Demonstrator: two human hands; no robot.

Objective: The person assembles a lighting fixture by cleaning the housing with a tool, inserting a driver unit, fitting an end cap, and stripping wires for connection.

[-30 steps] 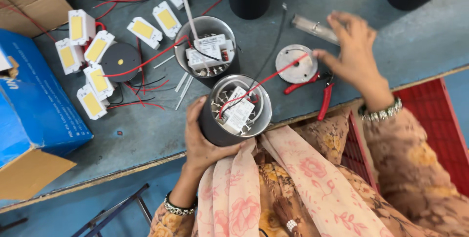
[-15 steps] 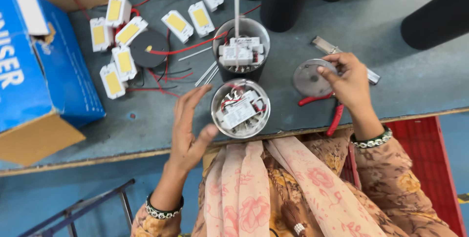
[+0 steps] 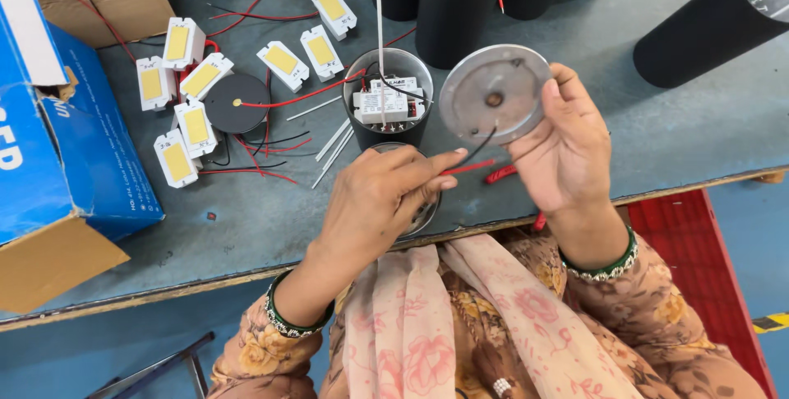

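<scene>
My right hand [image 3: 567, 148] holds a round silver metal plate [image 3: 495, 93] up by its edge, a black wire hanging from its middle. My left hand [image 3: 382, 202] lies over an open black cylinder housing [image 3: 423, 214] at the table's front edge and pinches a red wire [image 3: 468, 167] between its fingertips. Most of that housing is hidden under the hand. Just behind stands a second open black housing [image 3: 386, 95] with a white driver block and a white strip sticking up from it.
Several white modules with yellow faces [image 3: 197, 78] and a black disc [image 3: 237, 103] lie among red and black wires at the left. A blue cardboard box [image 3: 57, 152] sits far left. Tall black cylinders [image 3: 460, 4] stand at the back. A red crate [image 3: 699, 267] is below right.
My right hand has lifted the silver plate off the table and turned it face up. My left hand moved onto the near housing and took hold of the red wire.
</scene>
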